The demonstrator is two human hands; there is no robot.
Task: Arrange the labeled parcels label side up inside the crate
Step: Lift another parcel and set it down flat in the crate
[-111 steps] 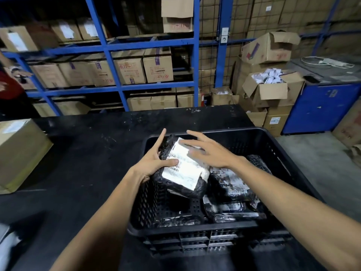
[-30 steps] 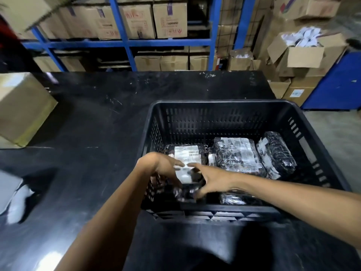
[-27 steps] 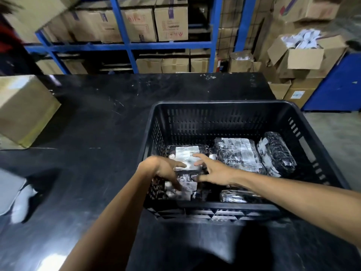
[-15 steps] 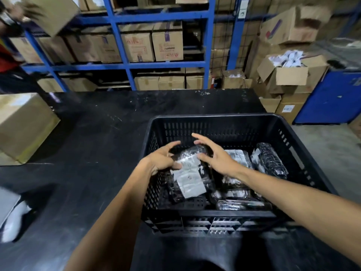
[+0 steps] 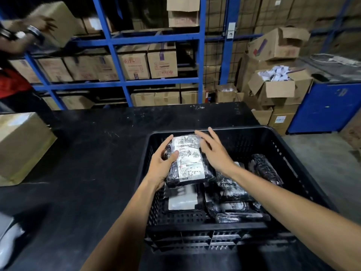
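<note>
A black plastic crate [image 5: 244,233] stands on the black table. Above its left half I hold a black-wrapped parcel [image 5: 188,163] with its white label facing up. My left hand [image 5: 163,163] grips the parcel's left edge, thumb on the label. My right hand [image 5: 214,151] rests flat on its right side, fingers spread. Below it in the crate lies another parcel with a white label [image 5: 182,200]. Black parcels lie in the middle [image 5: 233,188] and at the right [image 5: 266,169], and a thin one lies at the front [image 5: 240,216].
A cardboard box [image 5: 21,145] stands on the table [image 5: 88,163] at the left. Blue shelving [image 5: 117,40] full of cartons runs behind. Another person's arm [image 5: 21,36] handles a carton at the top left. Open cartons [image 5: 279,87] and a blue cabinet [image 5: 328,106] stand at the right.
Both hands have lifted a labeled parcel up from the crate's front left and brought it higher and farther back, label up. The view has tilted upward.
</note>
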